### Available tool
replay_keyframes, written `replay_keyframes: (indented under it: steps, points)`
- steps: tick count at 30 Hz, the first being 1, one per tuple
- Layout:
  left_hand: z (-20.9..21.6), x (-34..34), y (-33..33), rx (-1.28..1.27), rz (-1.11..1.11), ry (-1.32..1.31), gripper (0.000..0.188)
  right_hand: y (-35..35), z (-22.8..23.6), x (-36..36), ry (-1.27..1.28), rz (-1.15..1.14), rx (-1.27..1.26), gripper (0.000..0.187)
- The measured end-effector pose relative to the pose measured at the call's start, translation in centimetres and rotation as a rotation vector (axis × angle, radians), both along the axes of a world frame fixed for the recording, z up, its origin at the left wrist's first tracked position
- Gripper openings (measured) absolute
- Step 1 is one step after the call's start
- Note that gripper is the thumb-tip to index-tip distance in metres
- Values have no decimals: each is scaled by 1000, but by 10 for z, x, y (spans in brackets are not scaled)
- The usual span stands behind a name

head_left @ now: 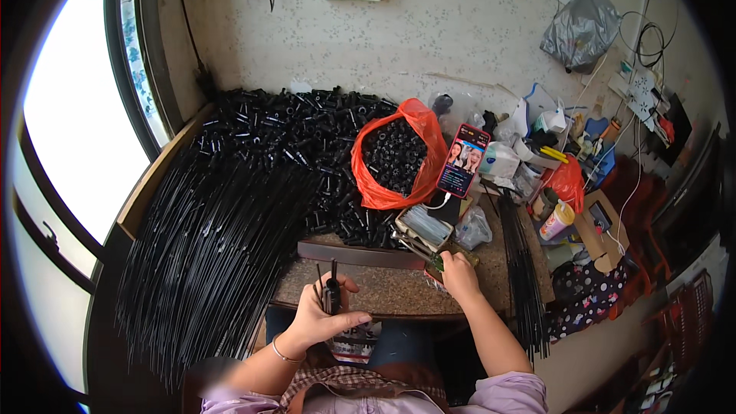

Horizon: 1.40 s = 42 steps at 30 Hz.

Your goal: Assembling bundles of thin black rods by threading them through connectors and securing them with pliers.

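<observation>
Above the near edge of the table, my left hand (326, 313) is closed around a black tubular plastic part (332, 296), with thin black prongs sticking up from the grip. To the right, my right hand (460, 274) has its fingers wrapped over a pair of pliers (418, 247) with green handles; the metal jaws point up and left. Just beyond the pliers sits a small box (426, 227) of thin clear strips. A large heap of black tubular parts (284, 126) covers the far side of the table. Long thin black rods (215, 253) lie bundled at left.
An orange-red plastic bag (366, 188) of small black parts stands mid-table. Beside it a phone (463, 159) leans upright on a white cable. More black rods (521, 276) overhang the right edge. A low dark strip (360, 254) borders the heap. Clutter and a yellow-pink cup (557, 220) lie far right.
</observation>
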<state>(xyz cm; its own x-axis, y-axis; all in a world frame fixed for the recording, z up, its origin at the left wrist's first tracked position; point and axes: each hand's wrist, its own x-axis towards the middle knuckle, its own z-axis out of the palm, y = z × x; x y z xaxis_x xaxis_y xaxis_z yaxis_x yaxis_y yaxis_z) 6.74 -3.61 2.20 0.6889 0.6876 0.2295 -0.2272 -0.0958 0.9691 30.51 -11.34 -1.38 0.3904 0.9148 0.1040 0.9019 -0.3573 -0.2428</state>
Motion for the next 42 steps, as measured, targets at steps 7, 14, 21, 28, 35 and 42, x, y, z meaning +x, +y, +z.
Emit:
replay_keyframes:
  steps: [7, 14, 21, 28, 35, 42]
  points:
    - [12, -28, -30, 46, 32, 18, 32, -17, -8, -11, -48, 68, 57, 20]
    - [16, -39, -44, 63, -83, 67, 28, -39, -23, -19, 149, -133, 595, 24]
    - [4, -25, -38, 168, 30, -99, 60, -34, 44, -171, 1794, 31, 874, 16]
    - [-3, -36, -43, 182, 120, -103, 67, -36, 31, -201, 1575, 80, 968, 23]
    - [-4, -34, -35, 279, 170, -99, 70, -30, 37, -199, 1538, 136, 936, 21]
    - [-7, -61, -43, 177, 181, -168, 74, -21, 19, -227, 603, 357, 1201, 22]
